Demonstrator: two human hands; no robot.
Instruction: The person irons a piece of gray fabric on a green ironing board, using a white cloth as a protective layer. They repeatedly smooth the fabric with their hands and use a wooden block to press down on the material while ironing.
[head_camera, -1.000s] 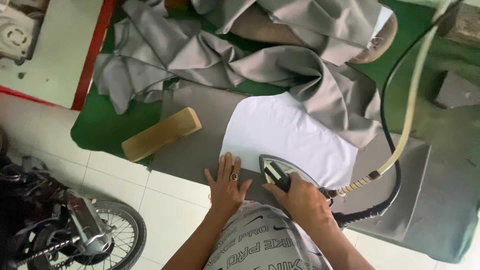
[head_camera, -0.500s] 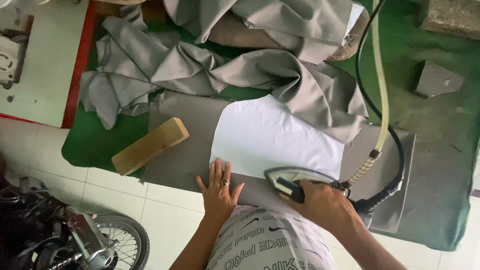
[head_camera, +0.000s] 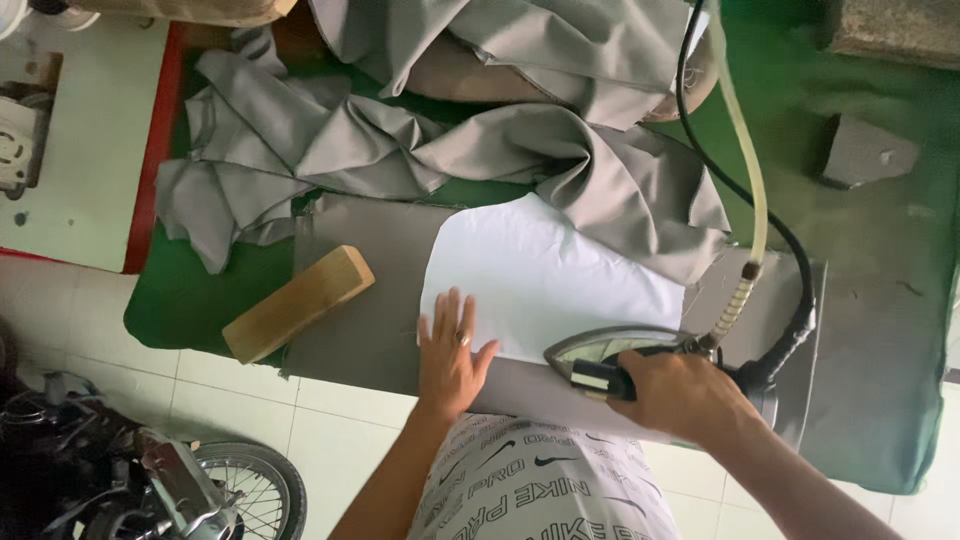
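A steam iron (head_camera: 640, 362) with a silvery soleplate and dark handle lies flat on the near edge of a white fabric piece (head_camera: 545, 272), its pointed nose toward the left. A black cord (head_camera: 790, 250) and a pale hose (head_camera: 748, 180) run from its rear end up across the surface. The white piece is smooth and flat, spread over a flat grey fabric panel (head_camera: 375, 290), with its far edge tucked under crumpled grey cloth (head_camera: 600, 170).
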